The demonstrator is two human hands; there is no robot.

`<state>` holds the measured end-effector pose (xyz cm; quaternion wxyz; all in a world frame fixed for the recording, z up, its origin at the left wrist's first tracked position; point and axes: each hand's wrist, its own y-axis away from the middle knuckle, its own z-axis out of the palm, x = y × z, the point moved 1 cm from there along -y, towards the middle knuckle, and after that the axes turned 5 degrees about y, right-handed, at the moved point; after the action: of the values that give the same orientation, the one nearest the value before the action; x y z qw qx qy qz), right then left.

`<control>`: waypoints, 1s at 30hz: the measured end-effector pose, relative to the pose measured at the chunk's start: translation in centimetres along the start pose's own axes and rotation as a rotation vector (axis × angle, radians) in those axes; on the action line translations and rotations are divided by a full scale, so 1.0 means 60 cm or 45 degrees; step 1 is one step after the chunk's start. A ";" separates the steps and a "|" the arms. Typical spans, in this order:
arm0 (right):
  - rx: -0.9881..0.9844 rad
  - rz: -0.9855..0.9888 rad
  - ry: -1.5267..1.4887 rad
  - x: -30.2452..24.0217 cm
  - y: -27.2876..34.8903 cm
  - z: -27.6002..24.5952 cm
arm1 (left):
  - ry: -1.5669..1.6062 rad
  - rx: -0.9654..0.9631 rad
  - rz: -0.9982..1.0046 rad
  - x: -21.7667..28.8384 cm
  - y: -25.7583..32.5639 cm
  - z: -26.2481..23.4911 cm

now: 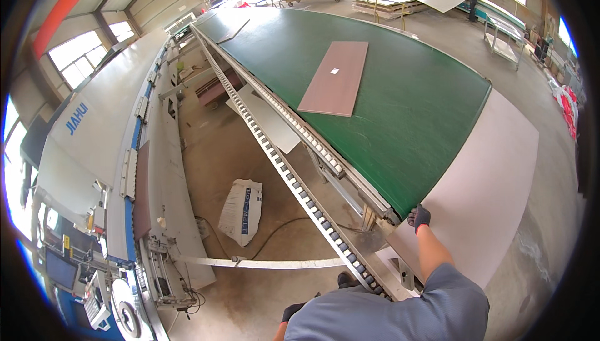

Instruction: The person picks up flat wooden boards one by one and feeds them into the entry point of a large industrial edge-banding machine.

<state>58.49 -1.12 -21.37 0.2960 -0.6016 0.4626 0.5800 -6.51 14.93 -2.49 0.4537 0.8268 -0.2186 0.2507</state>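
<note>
— While we scan from the left, what do we meet first?
— We see the long grey machine housing [94, 135], then a white printed sack [241, 211] lying on the concrete floor [219, 160] beside it.
— And our left hand [292, 311]?
— It sits low by the grey sleeve in a dark glove; we cannot tell whether it is open or closed.
— Next?
— We pass the slanted roller rail [281, 160] running along the wide green worktop [406, 110], where a brown rectangular board [334, 78] lies flat, well apart from us.
— And the right hand [420, 217]?
— Gloved dark, it grips the edge of the large pale pinkish panel [487, 185], which lies just beside the green worktop's near end.
</note>
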 end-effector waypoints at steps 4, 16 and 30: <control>0.180 0.521 -0.695 -0.074 0.026 0.023 | -0.089 -0.027 -0.107 -0.039 -0.003 0.009; 0.387 -0.038 -0.437 -0.072 -0.126 -0.038 | -0.376 -0.002 -0.008 -0.220 -0.026 0.039; 0.169 -0.173 -0.736 -0.013 -0.278 -0.150 | 0.068 0.055 -0.147 -0.193 -0.062 0.065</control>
<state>77.40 -2.34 -22.25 0.4923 -0.4204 0.3547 0.6746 -12.48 14.97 -13.77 0.4550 0.8407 -0.1529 0.2507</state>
